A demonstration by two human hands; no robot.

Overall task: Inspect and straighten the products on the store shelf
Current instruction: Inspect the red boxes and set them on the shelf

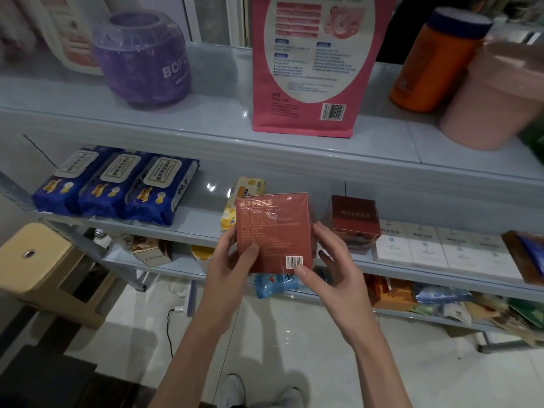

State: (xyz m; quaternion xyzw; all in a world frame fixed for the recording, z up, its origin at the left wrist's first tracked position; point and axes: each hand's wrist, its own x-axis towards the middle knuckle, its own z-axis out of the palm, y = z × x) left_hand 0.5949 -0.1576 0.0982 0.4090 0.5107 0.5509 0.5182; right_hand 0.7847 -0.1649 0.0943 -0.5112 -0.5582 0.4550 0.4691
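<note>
Left hand (232, 254) grip curls round the left edge of the red box (273, 231), right hand (332, 266) grip pinches its barcode corner, holding it before the shelf (200, 228). Right of the grip stands a darker box (354, 222); behind, a yellow pack (241, 198); left, blue wipe packs (117, 187).

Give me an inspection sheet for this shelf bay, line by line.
Surface: middle shelf, pale grey, glossy.
Job's things: red box held off the shelf, barcode facing camera; maroon box standing on the shelf; blue wipe packs, three in a row.
Clutter: yellow pack partly hidden behind the red box.
Grips: left hand and right hand both hold the red box.
Cables: black cable on the floor.
Surroundings: beige stool at left; tiled floor.
</note>
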